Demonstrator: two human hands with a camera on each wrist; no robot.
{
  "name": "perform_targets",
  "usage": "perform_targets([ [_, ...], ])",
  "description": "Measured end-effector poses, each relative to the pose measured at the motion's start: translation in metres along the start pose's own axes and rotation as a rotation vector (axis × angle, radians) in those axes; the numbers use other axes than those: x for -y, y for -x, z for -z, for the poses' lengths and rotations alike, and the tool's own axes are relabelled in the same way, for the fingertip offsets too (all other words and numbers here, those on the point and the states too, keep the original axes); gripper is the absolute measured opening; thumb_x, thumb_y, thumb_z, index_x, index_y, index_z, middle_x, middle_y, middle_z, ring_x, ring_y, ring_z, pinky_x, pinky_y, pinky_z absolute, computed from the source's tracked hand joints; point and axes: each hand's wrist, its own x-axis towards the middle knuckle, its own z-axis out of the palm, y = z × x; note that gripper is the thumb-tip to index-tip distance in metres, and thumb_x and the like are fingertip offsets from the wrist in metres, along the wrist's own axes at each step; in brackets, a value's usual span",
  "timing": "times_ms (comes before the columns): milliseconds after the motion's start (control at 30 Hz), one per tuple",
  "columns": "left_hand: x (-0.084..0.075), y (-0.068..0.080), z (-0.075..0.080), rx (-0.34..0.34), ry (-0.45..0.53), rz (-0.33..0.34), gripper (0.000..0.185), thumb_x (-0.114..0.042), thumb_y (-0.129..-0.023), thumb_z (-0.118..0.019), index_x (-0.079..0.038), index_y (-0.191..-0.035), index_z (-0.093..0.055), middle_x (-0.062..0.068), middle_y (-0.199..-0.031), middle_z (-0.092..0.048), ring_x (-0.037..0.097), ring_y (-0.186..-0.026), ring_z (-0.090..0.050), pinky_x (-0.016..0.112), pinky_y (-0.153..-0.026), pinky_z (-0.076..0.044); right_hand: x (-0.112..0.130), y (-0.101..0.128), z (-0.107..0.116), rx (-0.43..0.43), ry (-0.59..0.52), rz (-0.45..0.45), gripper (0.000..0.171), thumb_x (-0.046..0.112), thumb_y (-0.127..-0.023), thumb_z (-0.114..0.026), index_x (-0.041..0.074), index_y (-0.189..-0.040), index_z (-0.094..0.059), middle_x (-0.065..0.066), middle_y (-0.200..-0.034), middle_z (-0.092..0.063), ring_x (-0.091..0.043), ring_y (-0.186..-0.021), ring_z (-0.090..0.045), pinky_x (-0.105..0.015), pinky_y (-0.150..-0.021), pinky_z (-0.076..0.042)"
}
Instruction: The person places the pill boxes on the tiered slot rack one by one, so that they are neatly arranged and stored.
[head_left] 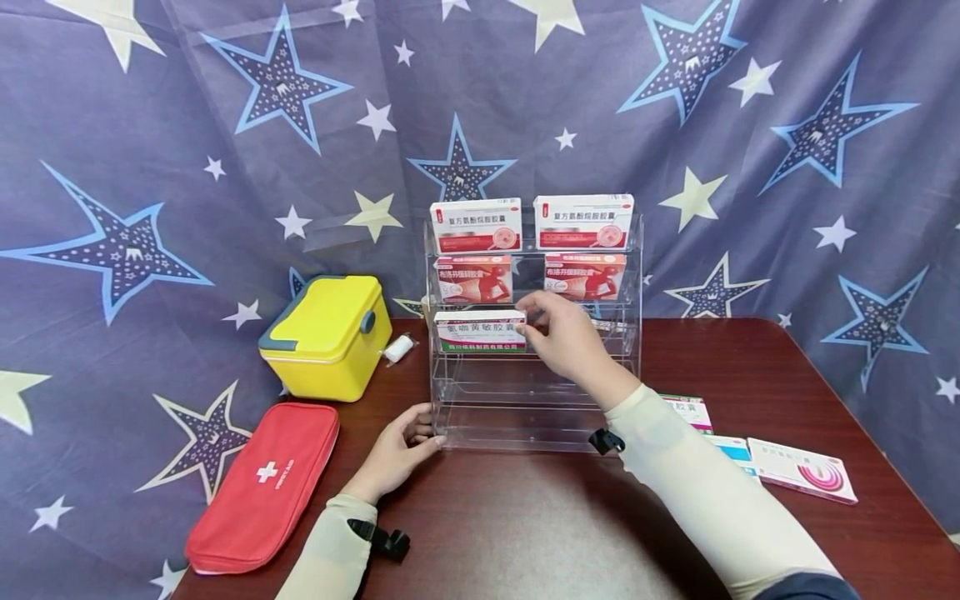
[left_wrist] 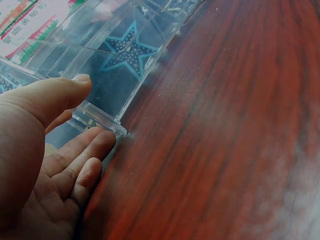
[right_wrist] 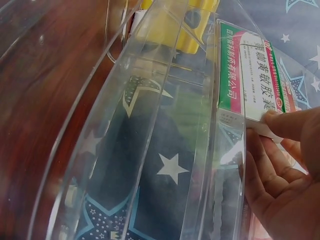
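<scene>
A clear plastic tiered display rack (head_left: 525, 425) stands on the table. My right hand (head_left: 562, 337) pinches the right end of a white, green and pink medicine box (head_left: 480, 333), which sits in the third tier from the top, on the left. In the right wrist view the thumb lies on the front of the medicine box (right_wrist: 252, 75), with the fingers at its end. At the rack's lower left corner my left hand (head_left: 397, 450) holds the edge, thumb on one side and fingers on the other. In the left wrist view its fingertips meet the rack's corner (left_wrist: 107, 120).
Two white-and-red boxes (head_left: 476, 227) fill the top tier, with two red boxes (head_left: 474, 280) beneath. Several medicine boxes (head_left: 802, 468) lie right of the rack, partly behind my right sleeve. Left stand a yellow case (head_left: 322, 333), a small white roll (head_left: 400, 348) and a red first-aid pouch (head_left: 262, 492).
</scene>
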Motion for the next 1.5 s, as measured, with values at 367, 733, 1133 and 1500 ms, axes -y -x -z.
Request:
perform_targets([
  [367, 0.003, 0.001, -0.001, 0.012, -0.001, -0.014, 0.054, -0.014, -0.094, -0.081, -0.008, -0.143, -0.058, 0.016, -0.12, -0.07, 0.03, -0.105, -0.066, 0.037, -0.094, -0.054, -0.001, 0.001, 0.0, 0.023, -0.013, -0.024, 0.029, 0.02, -0.096, -0.08, 0.018, -0.122, -0.068, 0.001, -0.108, -0.069, -0.013, -0.087, -0.068, -0.038, -0.075, -0.058],
  [733, 0.0, 0.002, -0.001, 0.003, 0.007, -0.009, 0.054, -0.011, -0.093, -0.081, -0.008, -0.143, -0.059, 0.016, -0.121, -0.07, 0.032, -0.106, -0.066, 0.037, -0.094, -0.053, -0.004, 0.019, 0.024, -0.06, -0.008, 0.09, 0.038, 0.016, -0.093, -0.082, 0.012, -0.128, -0.067, -0.005, -0.115, -0.073, -0.017, -0.088, -0.073, -0.042, -0.08, -0.06],
  [1133, 0.002, 0.0, -0.001, 0.004, 0.002, -0.022, 0.053, -0.015, -0.094, -0.081, -0.008, -0.142, -0.06, 0.014, -0.119, -0.071, 0.027, -0.104, -0.067, 0.034, -0.093, -0.054, -0.077, 0.093, 0.126, -0.331, -0.015, 0.016, 0.03, 0.01, -0.089, -0.085, 0.01, -0.117, -0.074, -0.003, -0.098, -0.076, -0.001, -0.081, -0.064, -0.015, -0.072, -0.046],
  [1500, 0.001, -0.001, -0.001, 0.015, -0.019, -0.011, 0.054, -0.016, -0.094, -0.082, -0.009, -0.142, -0.059, 0.011, -0.12, -0.071, 0.028, -0.105, -0.067, 0.034, -0.093, -0.054, -0.176, 0.162, 0.138, -0.022, 0.079, -0.358, 0.043, 0.031, -0.098, -0.078, 0.006, -0.13, -0.065, -0.021, -0.121, -0.069, -0.032, -0.101, -0.066, -0.023, -0.078, -0.052],
])
